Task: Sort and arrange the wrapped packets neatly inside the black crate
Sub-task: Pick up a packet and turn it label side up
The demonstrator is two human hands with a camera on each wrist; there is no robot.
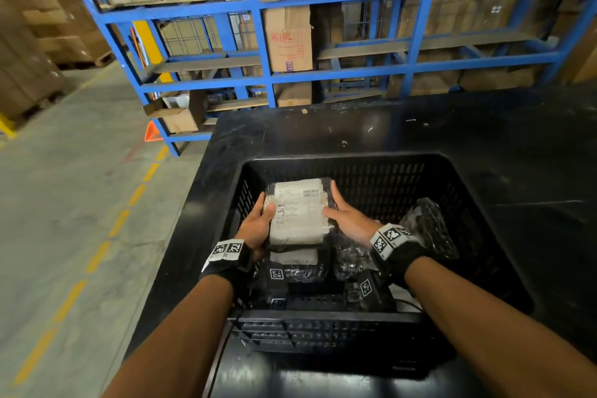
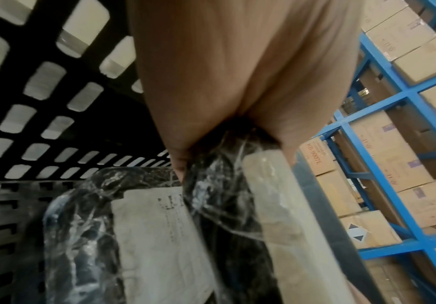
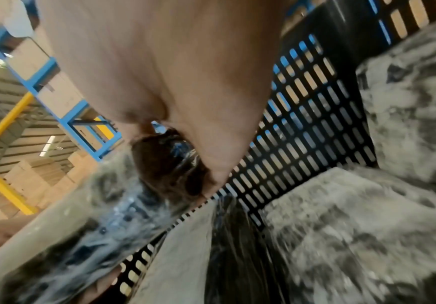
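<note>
A black slotted crate [image 1: 355, 160] sits on a black table. Both hands hold one wrapped packet [image 1: 298, 212] with a white label over the crate's left half. My left hand [image 1: 258, 224] grips its left edge, thumb on top. My right hand [image 1: 347, 216] grips its right edge. The same packet [image 2: 276, 205] fills the left wrist view, its edge [image 3: 87, 216] shows blurred in the right wrist view. Under it lie more black wrapped packets: one with a white label [image 1: 295, 257], [image 2: 154, 232], one at the right [image 1: 429, 226], [image 3: 341, 226].
The black table [image 1: 484, 145] runs around the crate. Blue racking [image 1: 323, 74] with cardboard boxes stands behind it. A concrete aisle with yellow dashes [image 1: 97, 255] lies to the left. A loose cardboard box [image 1: 177, 116] and an orange triangle [image 1: 151, 132] sit by the rack's foot.
</note>
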